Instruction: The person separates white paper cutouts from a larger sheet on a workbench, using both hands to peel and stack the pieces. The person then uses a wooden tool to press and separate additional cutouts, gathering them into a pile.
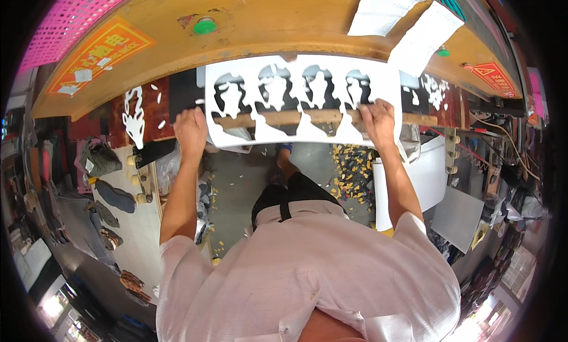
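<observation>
A white sheet point(264, 131) with several cut-out openings lies across the work surface below a yellow-orange machine beam point(266, 41). Dark surface and a wooden strip show through the openings. My left hand point(190, 130) is closed on the sheet's left edge, its fingertips partly hidden. Near the right edge, my right hand point(378, 120) pinches the sheet, thumb and fingers bent together. The near edge of the sheet hangs toward me over the table's front.
White cut scraps point(435, 91) lie at the right, with a looped white offcut point(134, 118) at the left. Two green buttons point(205, 26) sit on the beam, and papers point(427, 40) hang there. White sheets point(417, 179) stand right; yellow and black scraps point(350, 176) litter the floor.
</observation>
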{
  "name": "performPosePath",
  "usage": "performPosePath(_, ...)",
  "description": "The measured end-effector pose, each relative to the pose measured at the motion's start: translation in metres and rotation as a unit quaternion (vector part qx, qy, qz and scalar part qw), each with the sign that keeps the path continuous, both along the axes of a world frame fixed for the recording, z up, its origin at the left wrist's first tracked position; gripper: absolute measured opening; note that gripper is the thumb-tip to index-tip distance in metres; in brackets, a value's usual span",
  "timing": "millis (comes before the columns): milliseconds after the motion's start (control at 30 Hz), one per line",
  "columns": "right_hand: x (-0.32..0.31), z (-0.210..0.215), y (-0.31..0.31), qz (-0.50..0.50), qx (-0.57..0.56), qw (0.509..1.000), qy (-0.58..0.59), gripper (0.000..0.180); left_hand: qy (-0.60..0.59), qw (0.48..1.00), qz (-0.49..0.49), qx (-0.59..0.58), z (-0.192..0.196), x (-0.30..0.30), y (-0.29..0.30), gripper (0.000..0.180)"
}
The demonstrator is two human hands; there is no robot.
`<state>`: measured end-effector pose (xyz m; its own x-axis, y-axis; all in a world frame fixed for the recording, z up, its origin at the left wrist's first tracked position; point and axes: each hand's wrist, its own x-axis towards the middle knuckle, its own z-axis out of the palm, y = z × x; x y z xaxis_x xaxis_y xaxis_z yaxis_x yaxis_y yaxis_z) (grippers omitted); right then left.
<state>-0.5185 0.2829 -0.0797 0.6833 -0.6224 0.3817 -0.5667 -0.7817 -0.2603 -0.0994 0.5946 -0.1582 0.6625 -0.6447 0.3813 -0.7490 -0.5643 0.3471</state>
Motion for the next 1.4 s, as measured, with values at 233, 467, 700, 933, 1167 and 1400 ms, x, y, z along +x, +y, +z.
performPosePath(233, 0.100, 0.035, 0.096, 0.040, 0.114, 0.991, -0.051, 0.061, 0.067, 0.973, -0.089, -0.202, 0.041, -0.088, -0.003, 0.006)
performPosePath(467, 0.168, -0.004, 0.161, 0.159, 0.019, 0.987, 0.015, 0.074, 0.279, 0.895, -0.156, -0.310, 0.019, -0.167, -0.020, 0.015)
performPosePath(700, 0.090, 0.052, 0.119, 0.048, 0.631, 0.732, -0.252, 0.061, 0.204, 0.921, -0.191, -0.270, 0.019, -0.215, 0.035, 0.012)
performPosePath(933, 0.012, 0.084, 0.120, -0.026, 0.493, 0.840, -0.226, 0.055, 0.125, 0.944, -0.208, -0.225, 0.022, -0.228, 0.045, 0.016)
performPosePath(1167, 0.015, 0.028, 0.152, 0.153, 0.000, 0.988, -0.027, 0.058, 0.084, 0.951, -0.231, -0.188, 0.035, -0.239, 0.044, 0.013)
performPosePath(1400, 0.030, -0.007, 0.125, 0.149, -0.029, 0.988, 0.001, 0.052, 0.035, 0.963, -0.227, -0.143, 0.011, -0.232, 0.014, 0.013)
